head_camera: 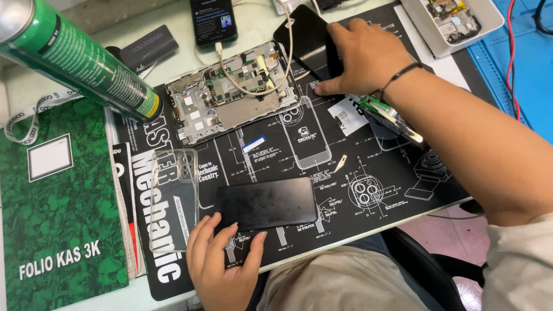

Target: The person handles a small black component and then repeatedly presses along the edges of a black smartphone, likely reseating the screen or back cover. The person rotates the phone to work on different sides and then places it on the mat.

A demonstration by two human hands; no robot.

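Note:
My left hand [222, 259] rests at the near edge of the black work mat [368, 155], fingers spread, fingertips touching the near edge of a black phone [266, 203] lying face down. My right hand [360, 55] reaches to the far side and grips a black rear cover [302, 34] by its right edge. An opened phone frame [230, 92] with exposed circuit board lies left of that hand, a beige cable crossing it. A clear phone case [173, 196] lies left of the black phone.
A green spray can [75, 57] leans in from the upper left. A green ledger book [57, 207] lies at the left. Another phone [213, 20] with a lit screen sits at the back. A grey tray [455, 23] of parts stands at the upper right, beside a blue mat [518, 63].

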